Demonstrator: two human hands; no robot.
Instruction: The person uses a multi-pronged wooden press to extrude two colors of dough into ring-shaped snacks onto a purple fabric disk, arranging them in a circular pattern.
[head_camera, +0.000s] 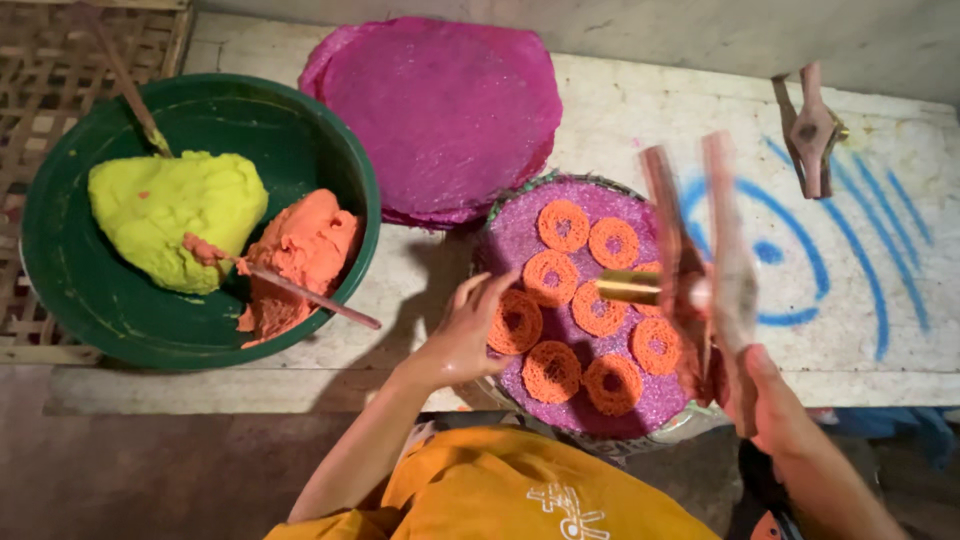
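Right hand (775, 405) clenches a press (700, 260) over orange rings (585, 305); left hand (468, 335), fingers loose, touches the mat (520, 235).

The right hand (775, 400) holds a blurred press (690, 270) over orange rings (580, 300); the left hand (465, 335) touches one.

A pale stone slab (620, 110) filled the middle of the frame, marked with blue painted lines (850, 250) at right. A wooden lattice (40, 60) occupied the upper left. A dim brown floor (150, 470) lay along the bottom.
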